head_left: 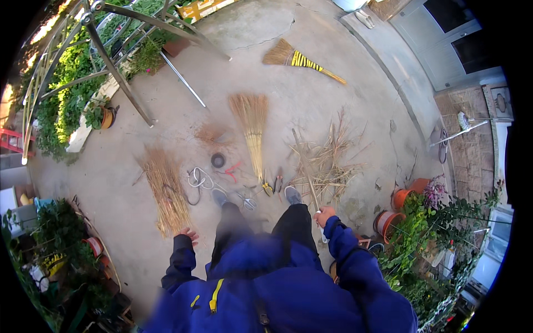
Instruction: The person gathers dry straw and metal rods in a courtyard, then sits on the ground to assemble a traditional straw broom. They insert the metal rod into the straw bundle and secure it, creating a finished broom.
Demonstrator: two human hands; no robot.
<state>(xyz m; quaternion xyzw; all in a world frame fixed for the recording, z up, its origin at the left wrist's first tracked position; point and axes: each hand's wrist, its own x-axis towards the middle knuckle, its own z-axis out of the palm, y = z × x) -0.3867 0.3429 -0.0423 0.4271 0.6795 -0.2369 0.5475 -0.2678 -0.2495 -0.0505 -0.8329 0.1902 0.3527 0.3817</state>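
My right hand (325, 216) is closed around the near end of a long brown stick (306, 166), which points away from me over loose straw. Something white (323, 237) shows just below that hand; its kind is unclear. My left hand (190, 235) hangs with its fingers apart, close to the near end of a bundle of broom straw (167, 191). Between my hands, a fan-shaped bundle of straw (251, 130) lies with its narrow end toward my feet. Near that end are yellow-handled pliers (267, 188), dark-handled pliers (278, 182) and scissors (249, 203).
Ahead lie a black roll (218, 160), a white cord (199, 178), a red-handled tool (231, 172) and a finished broom (302, 60). Scattered straw stalks (336, 161) cover the right. A metal frame (119, 72) stands far left; potted plants (388, 223) line the right.
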